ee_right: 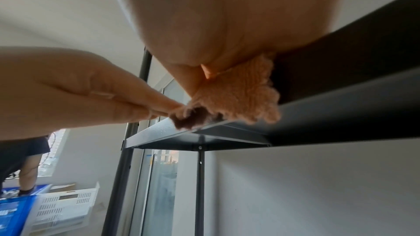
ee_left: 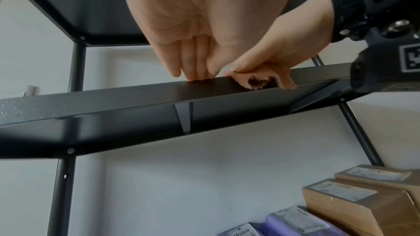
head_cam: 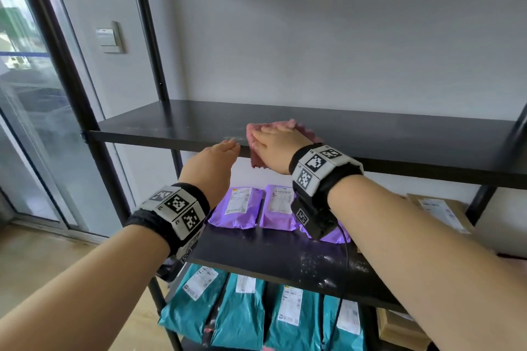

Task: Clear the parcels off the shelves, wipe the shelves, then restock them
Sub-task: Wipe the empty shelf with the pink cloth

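Note:
The upper black shelf (head_cam: 399, 137) holds no parcels. A pink fluffy cloth (head_cam: 285, 125) lies at its front edge, one corner hanging over the lip (ee_left: 261, 78) (ee_right: 238, 100). My right hand (head_cam: 279, 139) lies flat on the cloth with straight fingers, thumb at the edge (ee_left: 250, 64). My left hand (head_cam: 225, 148) is just to its left, its straight fingers (ee_left: 193, 65) touching the shelf's front edge beside the cloth. Purple parcels (head_cam: 236, 208) lie on the shelf below, and teal parcels (head_cam: 239, 316) on the one under that.
Brown cardboard boxes (head_cam: 439, 211) (ee_left: 354, 204) sit at the right of the middle shelf. A glass door (head_cam: 34, 122) stands left of the rack. A white crate (ee_right: 66, 204) and a blue crate (ee_right: 13, 209) are on the floor, with another person's leg (ee_right: 27, 166) behind them.

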### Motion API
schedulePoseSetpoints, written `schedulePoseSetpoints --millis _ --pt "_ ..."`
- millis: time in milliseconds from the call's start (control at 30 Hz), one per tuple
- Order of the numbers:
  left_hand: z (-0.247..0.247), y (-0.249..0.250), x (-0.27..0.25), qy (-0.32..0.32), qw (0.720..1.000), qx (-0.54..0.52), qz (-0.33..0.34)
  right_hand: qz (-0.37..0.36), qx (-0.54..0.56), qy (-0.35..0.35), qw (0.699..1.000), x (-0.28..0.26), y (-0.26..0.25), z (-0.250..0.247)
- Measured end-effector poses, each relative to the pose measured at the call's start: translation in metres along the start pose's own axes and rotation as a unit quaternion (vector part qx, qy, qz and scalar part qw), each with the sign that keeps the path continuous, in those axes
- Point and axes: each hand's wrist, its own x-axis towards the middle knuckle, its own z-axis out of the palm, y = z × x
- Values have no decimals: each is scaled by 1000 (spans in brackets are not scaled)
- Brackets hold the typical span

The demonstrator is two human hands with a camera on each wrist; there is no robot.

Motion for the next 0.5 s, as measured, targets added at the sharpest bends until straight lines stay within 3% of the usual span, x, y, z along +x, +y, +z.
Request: schedulePoseSetpoints --millis 133,267,367,500 --pt "0 2 1 -4 1000 2 -9 -40 28 -9 999 -10 29 -2" --pt "0 5 0 -9 1000 0 -23 -5 35 -25 999 -17 41 -11" --pt "-2 0 0 -8 1000 -12 -27 -2 -27 -41 999 -10 29 -16" --pt "-2 -18 -2 0 997 -4 -80 3 -92 -58 994 10 13 -12"
